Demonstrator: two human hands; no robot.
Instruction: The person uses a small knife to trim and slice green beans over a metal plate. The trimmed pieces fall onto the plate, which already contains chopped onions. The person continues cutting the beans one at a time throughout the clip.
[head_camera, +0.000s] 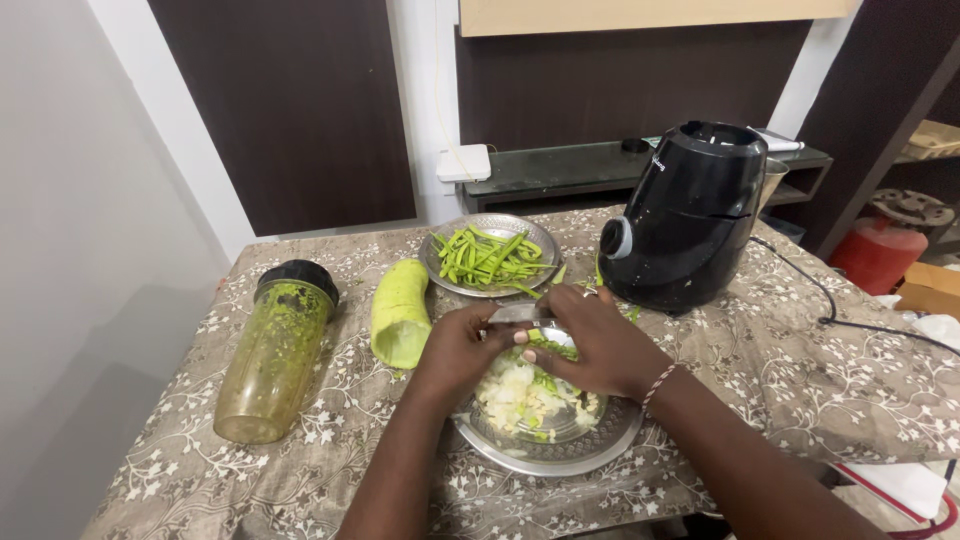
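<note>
My left hand (455, 350) grips the handle end of a knife (518, 313) over a round steel plate (590, 452) that holds chopped pale and green vegetable pieces (522, 398). My right hand (592, 342) rests on top of the pile with its fingers curled, pressing a green piece against the blade. A ring sits on one right finger and a thread band circles the wrist. What lies under the right palm is hidden.
A peeled pale-green gourd (399, 311) lies left of the plate. Farther left stands an inverted, smeared blender jar (272, 352). A second steel plate (446, 272) of green peel strips sits behind. The black blender base (686, 215) stands at right, its cord trailing over the patterned tablecloth.
</note>
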